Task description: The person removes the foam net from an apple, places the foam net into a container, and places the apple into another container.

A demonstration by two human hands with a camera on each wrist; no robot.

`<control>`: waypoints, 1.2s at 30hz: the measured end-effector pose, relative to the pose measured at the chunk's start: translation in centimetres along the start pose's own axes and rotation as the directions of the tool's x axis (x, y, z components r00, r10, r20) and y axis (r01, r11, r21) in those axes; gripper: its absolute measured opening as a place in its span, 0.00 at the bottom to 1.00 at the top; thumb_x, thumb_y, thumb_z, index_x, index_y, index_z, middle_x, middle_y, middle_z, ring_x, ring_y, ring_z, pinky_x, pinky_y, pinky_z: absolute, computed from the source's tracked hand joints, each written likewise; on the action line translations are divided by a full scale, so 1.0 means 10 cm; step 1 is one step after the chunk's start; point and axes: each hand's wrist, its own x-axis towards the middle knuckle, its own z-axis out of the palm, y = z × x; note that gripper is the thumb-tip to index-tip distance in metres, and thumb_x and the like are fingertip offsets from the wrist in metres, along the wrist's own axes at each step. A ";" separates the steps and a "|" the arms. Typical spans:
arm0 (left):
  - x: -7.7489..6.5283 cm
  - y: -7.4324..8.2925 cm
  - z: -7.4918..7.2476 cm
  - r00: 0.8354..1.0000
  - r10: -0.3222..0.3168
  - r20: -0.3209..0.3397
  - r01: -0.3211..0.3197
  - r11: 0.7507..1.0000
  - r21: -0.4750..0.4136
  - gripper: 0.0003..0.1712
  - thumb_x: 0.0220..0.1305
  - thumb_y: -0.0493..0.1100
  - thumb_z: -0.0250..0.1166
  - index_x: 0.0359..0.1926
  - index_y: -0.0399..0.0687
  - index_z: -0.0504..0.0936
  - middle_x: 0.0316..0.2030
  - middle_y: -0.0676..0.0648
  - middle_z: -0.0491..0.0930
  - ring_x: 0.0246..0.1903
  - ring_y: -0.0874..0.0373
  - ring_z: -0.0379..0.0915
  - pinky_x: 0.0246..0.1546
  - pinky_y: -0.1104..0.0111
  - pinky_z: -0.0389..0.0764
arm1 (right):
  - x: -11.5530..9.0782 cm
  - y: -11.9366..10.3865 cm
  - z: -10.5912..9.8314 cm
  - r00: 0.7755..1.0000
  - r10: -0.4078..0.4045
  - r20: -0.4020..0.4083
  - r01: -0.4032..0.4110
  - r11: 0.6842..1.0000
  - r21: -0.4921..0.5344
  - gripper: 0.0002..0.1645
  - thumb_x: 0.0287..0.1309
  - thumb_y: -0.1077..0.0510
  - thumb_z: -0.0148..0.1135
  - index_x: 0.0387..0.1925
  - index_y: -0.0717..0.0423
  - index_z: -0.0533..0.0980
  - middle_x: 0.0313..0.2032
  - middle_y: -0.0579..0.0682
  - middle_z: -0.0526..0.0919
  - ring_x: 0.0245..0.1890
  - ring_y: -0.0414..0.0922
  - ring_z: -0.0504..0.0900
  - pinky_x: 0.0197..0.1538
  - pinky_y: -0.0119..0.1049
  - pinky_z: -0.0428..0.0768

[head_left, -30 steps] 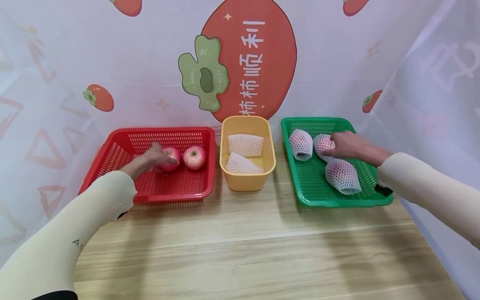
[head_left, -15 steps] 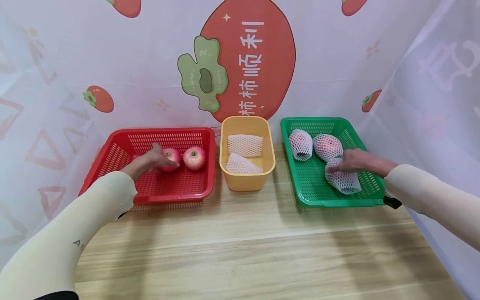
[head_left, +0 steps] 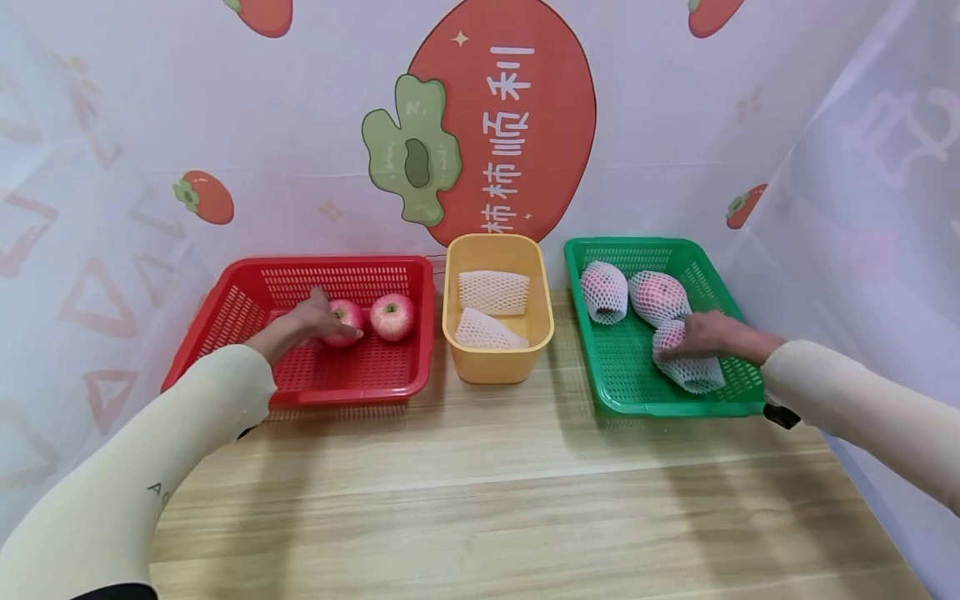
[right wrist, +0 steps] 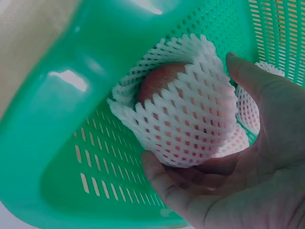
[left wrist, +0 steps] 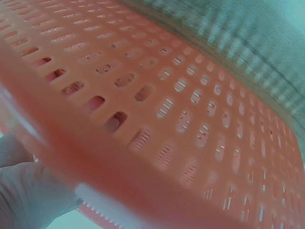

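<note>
My left hand [head_left: 311,321] reaches into the red basket [head_left: 337,392] and holds the left of two bare apples, a pink-red apple [head_left: 346,314]; the other apple [head_left: 392,317] lies just right of it. In the left wrist view the basket's slotted wall [left wrist: 157,114] hides that apple. Inside the green basket [head_left: 622,375], my right hand [head_left: 716,333] grips the nearest of three apples in white foam nets. Seen from the right wrist, this netted apple [right wrist: 190,114] has my thumb above it and fingers curled beneath; red skin shows at the net's open end.
Between the baskets stands a yellow bin [head_left: 491,367] with two foam nets inside, one net [head_left: 493,292] behind the other net [head_left: 487,330]. Two more netted apples lie at the back of the green basket. A printed curtain [head_left: 300,125] closes off the table's back and sides.
My right hand has moved from the back middle netted apple toward me, onto the nearest one. My left hand has stayed at the left bare apple.
</note>
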 end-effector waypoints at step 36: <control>-0.23 0.07 -0.13 0.990 0.087 -0.109 -0.081 0.995 0.055 0.57 0.68 0.47 0.73 0.77 0.23 0.44 0.72 0.21 0.57 0.72 0.28 0.55 0.77 0.38 0.57 | -0.08 0.08 0.04 0.988 -0.002 -0.157 0.025 0.989 0.149 0.42 0.53 0.48 0.79 0.49 0.76 0.67 0.38 0.68 0.78 0.35 0.57 0.81 0.33 0.44 0.84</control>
